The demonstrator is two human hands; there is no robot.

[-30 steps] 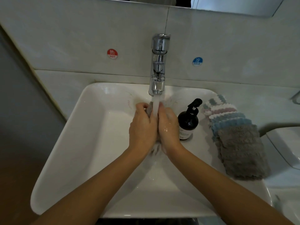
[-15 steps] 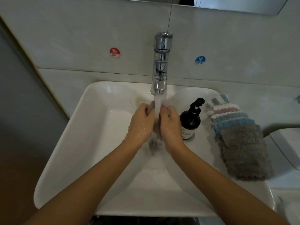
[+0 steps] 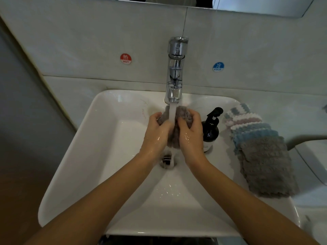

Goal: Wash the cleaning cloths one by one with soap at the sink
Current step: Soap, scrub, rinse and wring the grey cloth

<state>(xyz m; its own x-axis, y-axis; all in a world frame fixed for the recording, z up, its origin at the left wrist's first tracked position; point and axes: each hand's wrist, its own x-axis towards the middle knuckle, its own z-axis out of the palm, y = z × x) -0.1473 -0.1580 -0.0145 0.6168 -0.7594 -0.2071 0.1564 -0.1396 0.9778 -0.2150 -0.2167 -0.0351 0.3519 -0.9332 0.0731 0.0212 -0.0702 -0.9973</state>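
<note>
A wet grey cleaning cloth (image 3: 183, 114) is bunched between my two hands over the white sink (image 3: 99, 138). My left hand (image 3: 155, 133) grips its left side and my right hand (image 3: 192, 133) grips its right side. Both hands are wet. Water runs from the chrome tap (image 3: 175, 71) onto the cloth between my thumbs. A dark soap pump bottle (image 3: 211, 129) stands on the sink's right rim, just right of my right hand. A stack of folded cloths (image 3: 261, 152), grey on top with blue and pink ones behind, lies further right.
The drain (image 3: 167, 160) sits below my hands with water pooling round it. Red HOT sticker (image 3: 125, 58) and blue COLD sticker (image 3: 218, 66) mark the tiled wall. A white fixture (image 3: 313, 160) shows at the right edge.
My hands have spread apart a little and more of the grey cloth shows between them under the stream. The view has shifted slightly.
</note>
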